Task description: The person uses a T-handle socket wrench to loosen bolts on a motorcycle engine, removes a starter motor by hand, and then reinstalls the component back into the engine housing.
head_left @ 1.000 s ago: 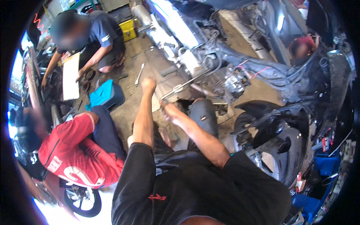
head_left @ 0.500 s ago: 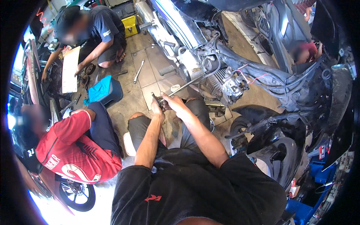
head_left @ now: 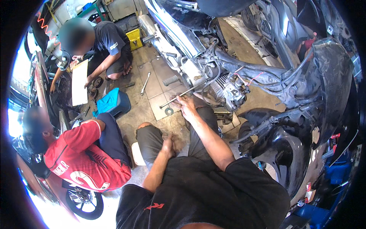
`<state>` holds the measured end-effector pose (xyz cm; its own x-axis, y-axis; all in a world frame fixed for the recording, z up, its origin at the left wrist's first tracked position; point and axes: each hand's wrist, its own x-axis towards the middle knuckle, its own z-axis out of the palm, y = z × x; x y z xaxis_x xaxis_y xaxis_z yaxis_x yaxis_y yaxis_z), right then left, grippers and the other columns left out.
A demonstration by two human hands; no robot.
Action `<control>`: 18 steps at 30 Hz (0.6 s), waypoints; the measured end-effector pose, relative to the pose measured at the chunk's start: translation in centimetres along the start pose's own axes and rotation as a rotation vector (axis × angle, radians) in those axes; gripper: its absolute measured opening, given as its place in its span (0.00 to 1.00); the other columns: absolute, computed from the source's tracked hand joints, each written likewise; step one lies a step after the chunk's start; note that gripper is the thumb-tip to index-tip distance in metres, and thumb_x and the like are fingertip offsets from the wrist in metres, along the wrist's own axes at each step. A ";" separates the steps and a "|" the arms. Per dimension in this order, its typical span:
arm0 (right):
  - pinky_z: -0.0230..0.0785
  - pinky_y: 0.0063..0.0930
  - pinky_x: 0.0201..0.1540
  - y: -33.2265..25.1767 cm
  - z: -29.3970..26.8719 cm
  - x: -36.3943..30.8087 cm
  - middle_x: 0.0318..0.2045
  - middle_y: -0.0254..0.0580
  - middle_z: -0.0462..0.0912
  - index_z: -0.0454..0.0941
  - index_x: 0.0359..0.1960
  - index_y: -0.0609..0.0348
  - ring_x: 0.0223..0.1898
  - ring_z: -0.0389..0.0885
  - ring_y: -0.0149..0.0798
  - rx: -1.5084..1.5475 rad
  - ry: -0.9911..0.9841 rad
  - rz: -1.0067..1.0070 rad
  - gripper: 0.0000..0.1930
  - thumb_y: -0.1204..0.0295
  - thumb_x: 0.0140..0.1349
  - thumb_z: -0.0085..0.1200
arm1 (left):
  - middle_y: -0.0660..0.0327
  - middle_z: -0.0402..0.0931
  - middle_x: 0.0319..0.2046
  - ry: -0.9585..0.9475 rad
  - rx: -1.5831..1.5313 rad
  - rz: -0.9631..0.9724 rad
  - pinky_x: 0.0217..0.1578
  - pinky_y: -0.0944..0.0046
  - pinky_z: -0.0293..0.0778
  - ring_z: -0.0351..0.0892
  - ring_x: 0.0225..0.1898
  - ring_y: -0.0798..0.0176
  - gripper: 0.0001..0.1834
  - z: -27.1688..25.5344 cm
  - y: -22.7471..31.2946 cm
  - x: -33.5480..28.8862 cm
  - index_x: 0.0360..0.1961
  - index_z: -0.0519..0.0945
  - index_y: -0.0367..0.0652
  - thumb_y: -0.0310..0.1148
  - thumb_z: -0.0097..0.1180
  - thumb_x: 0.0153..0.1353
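Hands stand apart: the right hand (head_left: 185, 107) is partly open, its fingers loosely spread at a long metal rod (head_left: 190, 91), though I cannot tell how firmly they grip. That rod slants across its fingertips, from nine o'clock toward one o'clock. At seven o'clock from it, the left hand (head_left: 168, 147) is loosely curled between the thighs; I cannot tell whether it holds anything. A wrench (head_left: 145, 83) lies on the floor (head_left: 134, 91) at ten o'clock, the engine (head_left: 222, 88) at two.

1 slim, straight metal rod (head_left: 167, 104) slants across the right hand (head_left: 186, 107), its far end toward the engine (head_left: 222, 86).
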<state>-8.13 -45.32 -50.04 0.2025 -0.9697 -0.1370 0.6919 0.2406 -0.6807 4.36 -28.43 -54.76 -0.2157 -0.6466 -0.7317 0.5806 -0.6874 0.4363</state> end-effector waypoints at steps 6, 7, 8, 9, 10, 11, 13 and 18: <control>0.77 0.37 0.45 0.1 1.0 -0.2 0.48 0.45 0.74 0.65 0.52 0.62 0.45 0.79 0.41 -0.082 0.165 -0.040 0.28 0.60 0.57 0.63 | 0.56 0.79 0.34 -0.053 0.828 0.154 0.33 0.65 0.75 0.81 0.33 0.63 0.17 -1.3 -4.4 1.8 0.49 0.71 0.36 0.39 0.48 0.67; 0.77 0.38 0.46 -0.1 1.8 -0.4 0.51 0.45 0.73 0.64 0.53 0.62 0.48 0.78 0.41 -0.058 0.177 -0.046 0.29 0.59 0.57 0.63 | 0.56 0.79 0.33 -0.069 0.860 0.216 0.32 0.66 0.75 0.81 0.32 0.64 0.16 -1.6 -4.4 2.1 0.48 0.72 0.36 0.38 0.49 0.67; 0.72 0.42 0.54 -0.4 2.4 -0.7 0.58 0.45 0.67 0.62 0.56 0.61 0.57 0.71 0.43 0.039 0.125 0.014 0.25 0.64 0.62 0.57 | 0.56 0.79 0.33 -0.051 0.866 0.188 0.32 0.66 0.74 0.81 0.32 0.64 0.15 -2.0 -4.3 2.2 0.48 0.72 0.36 0.37 0.48 0.67; 0.70 0.42 0.57 -0.5 2.0 -0.6 0.59 0.46 0.66 0.61 0.57 0.61 0.58 0.70 0.45 0.140 0.046 -0.025 0.24 0.67 0.63 0.54 | 0.55 0.79 0.33 -0.044 0.874 0.161 0.32 0.66 0.74 0.80 0.31 0.64 0.15 -2.2 -4.4 2.5 0.47 0.72 0.36 0.37 0.47 0.68; 0.68 0.43 0.59 -0.6 1.6 -0.6 0.60 0.46 0.66 0.60 0.58 0.62 0.59 0.69 0.46 0.241 -0.034 -0.063 0.22 0.70 0.65 0.51 | 0.55 0.79 0.33 -0.037 0.883 0.136 0.32 0.66 0.73 0.80 0.31 0.63 0.14 -2.4 -4.4 2.7 0.47 0.72 0.36 0.36 0.46 0.68; 0.66 0.43 0.61 -0.6 1.1 -0.6 0.61 0.47 0.66 0.59 0.59 0.62 0.60 0.68 0.47 0.341 -0.116 -0.100 0.21 0.73 0.66 0.49 | 0.54 0.78 0.33 -0.028 0.891 0.110 0.31 0.66 0.73 0.80 0.31 0.63 0.14 -2.6 -4.5 2.8 0.47 0.72 0.35 0.35 0.45 0.69; 0.65 0.42 0.62 -0.6 0.4 -0.7 0.62 0.52 0.65 0.59 0.59 0.64 0.61 0.68 0.50 0.339 -0.118 -0.084 0.20 0.80 0.66 0.43 | 0.54 0.78 0.33 -0.054 0.823 0.124 0.32 0.66 0.73 0.80 0.31 0.62 0.13 -2.3 -4.5 2.6 0.46 0.71 0.35 0.34 0.44 0.69; 0.73 0.36 0.52 -0.1 -0.3 -0.3 0.48 0.48 0.78 0.67 0.49 0.63 0.52 0.78 0.45 0.130 0.019 -0.105 0.13 0.79 0.63 0.50 | 0.54 0.78 0.33 -0.074 0.791 0.137 0.32 0.65 0.73 0.79 0.31 0.62 0.12 -2.4 -4.6 2.4 0.45 0.72 0.35 0.34 0.44 0.69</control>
<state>-8.45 -45.12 -50.12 0.1121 -0.9902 -0.0838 0.7925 0.1399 -0.5936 3.09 -26.03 -59.77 -0.2508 -0.7434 -0.6200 -0.1163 -0.6127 0.7817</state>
